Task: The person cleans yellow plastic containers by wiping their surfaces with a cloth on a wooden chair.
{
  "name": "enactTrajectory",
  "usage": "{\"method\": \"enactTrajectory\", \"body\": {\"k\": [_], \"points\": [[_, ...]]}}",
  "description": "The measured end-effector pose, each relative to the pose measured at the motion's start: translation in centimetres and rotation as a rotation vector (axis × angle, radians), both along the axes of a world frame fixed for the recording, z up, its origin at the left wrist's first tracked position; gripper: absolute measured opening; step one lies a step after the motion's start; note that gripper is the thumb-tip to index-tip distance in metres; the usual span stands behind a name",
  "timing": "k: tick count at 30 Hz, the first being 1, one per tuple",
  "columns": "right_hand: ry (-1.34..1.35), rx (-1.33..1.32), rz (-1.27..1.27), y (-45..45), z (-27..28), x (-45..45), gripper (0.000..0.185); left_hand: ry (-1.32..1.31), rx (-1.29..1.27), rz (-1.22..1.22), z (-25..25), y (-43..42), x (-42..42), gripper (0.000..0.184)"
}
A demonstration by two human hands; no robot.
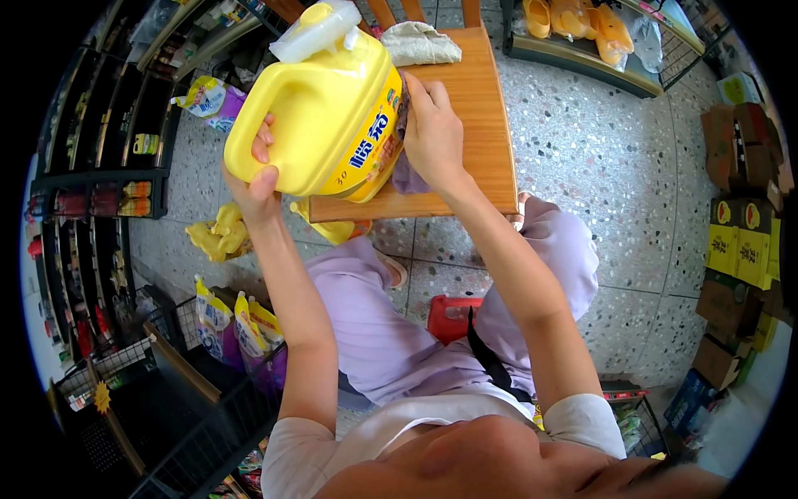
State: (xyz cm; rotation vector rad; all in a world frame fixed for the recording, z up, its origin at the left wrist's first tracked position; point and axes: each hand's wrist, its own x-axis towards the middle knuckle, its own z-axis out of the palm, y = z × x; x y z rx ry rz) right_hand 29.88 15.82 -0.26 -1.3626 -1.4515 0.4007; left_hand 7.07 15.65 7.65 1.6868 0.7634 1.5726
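Observation:
A large yellow jug (332, 125) with a blue-lettered label is tilted above the wooden chair seat (478, 133). My left hand (256, 179) is wrapped round the jug's handle at its lower left corner. On the label side, my right hand (434, 129) presses a dark purple cloth (409, 176) against the jug; part of the cloth hangs down by the seat. Clear plastic film (312, 32) covers the area around the yellow cap. Behind the jug, a folded whitish cloth (420, 44) lies on the seat.
Shelves (104, 179) stand at the left, with a wire basket rack (179, 399) below. Purple-and-yellow pouches (218, 324) stand in it. Yellow plastic wrapping (220, 234) lies on the floor. A shelf with yellow slippers (573, 21) is at the upper right; boxes (740, 241) line the right side.

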Motion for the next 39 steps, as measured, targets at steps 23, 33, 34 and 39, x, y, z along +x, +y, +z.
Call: {"method": "enactTrajectory", "body": {"k": [23,33,34,39], "points": [[-0.159,-0.231,0.223,-4.9,-3.5,-1.1,0.039,-0.061,-0.037,0.182,0.6,-1.7,2.4,0.02],[-0.168,-0.164,0.424,-10.9,-3.1,-2.8,0.04,-0.066,-0.024,0.164,0.1,-1.4,1.9,0.021],[-0.174,-0.191,0.433,-11.1,-2.9,-2.8,0.039,-0.06,-0.023,0.163,0.1,-1.4,1.8,0.021],[-0.015,-0.069,0.546,-10.6,-2.3,-2.0,0.035,-0.049,-0.051,0.175,0.3,-1.5,2.0,0.021]]}}
